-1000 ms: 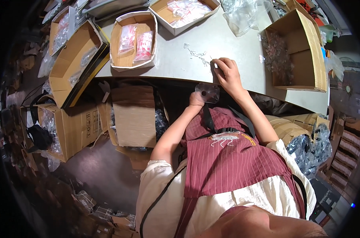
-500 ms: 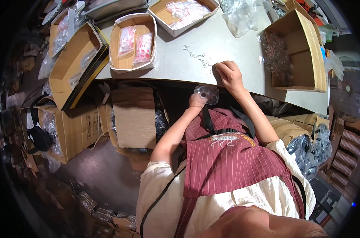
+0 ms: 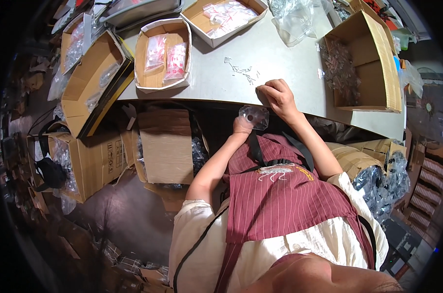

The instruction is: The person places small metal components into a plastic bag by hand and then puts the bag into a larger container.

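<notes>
Just below the table's front edge, my left hand (image 3: pixel 241 125) is closed on a clear plastic piece (image 3: pixel 261 117), roughly many-sided in outline, with a dark round spot in its middle. Over the edge of the table, my right hand (image 3: pixel 280 96) has its thumb and fingertips pressed together in a pinch. Whatever may be between those fingertips is too small to make out. Beyond them, several small thin metal pieces (image 3: pixel 242 72), like short screws or pins, lie scattered on the grey tabletop (image 3: pixel 211 80).
A white-rimmed carton (image 3: pixel 139 58) with pink-marked bags and another carton (image 3: pixel 216 41) of small bags stand at the back left. An opened cardboard box (image 3: pixel 372 73) with many small parts sits right. A clear plastic bag (image 3: pixel 294 22) lies behind. Boxes (image 3: pixel 165 146) stand under the table.
My right hand has shifted slightly left and down, toward the table's front edge, its fingertips now farther from the metal pieces. My left hand still holds the plastic piece in nearly the same place.
</notes>
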`<state>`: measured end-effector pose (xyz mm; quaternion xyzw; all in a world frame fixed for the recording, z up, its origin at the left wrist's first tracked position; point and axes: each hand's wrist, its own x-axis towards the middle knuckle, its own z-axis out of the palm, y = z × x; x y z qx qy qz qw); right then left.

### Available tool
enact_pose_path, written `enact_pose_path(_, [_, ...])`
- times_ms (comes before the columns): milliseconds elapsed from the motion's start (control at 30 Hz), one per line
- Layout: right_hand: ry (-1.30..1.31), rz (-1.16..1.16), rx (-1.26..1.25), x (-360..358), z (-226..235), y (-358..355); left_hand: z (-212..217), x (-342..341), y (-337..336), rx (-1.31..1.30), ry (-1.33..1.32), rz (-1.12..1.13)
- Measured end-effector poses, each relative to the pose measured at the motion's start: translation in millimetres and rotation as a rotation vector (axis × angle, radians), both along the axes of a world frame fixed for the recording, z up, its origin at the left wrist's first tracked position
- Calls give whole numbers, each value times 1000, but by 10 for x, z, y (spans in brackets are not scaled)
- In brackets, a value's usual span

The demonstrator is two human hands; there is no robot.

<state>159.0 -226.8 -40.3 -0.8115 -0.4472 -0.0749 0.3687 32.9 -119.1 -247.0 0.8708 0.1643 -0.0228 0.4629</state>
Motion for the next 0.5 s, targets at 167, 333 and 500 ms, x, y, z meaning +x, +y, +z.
enact_pose_path(167, [58,-119,37,106,-40,28,70,-8,-1,-26,51,37])
enact_pose_path(333, [-102,-86,-84,275,22,114,20,-37,-27,-74,22,168])
enact_pose_path(500, [-132,-74,-170,230,4,36,115,-12,-26,-70,106,112])
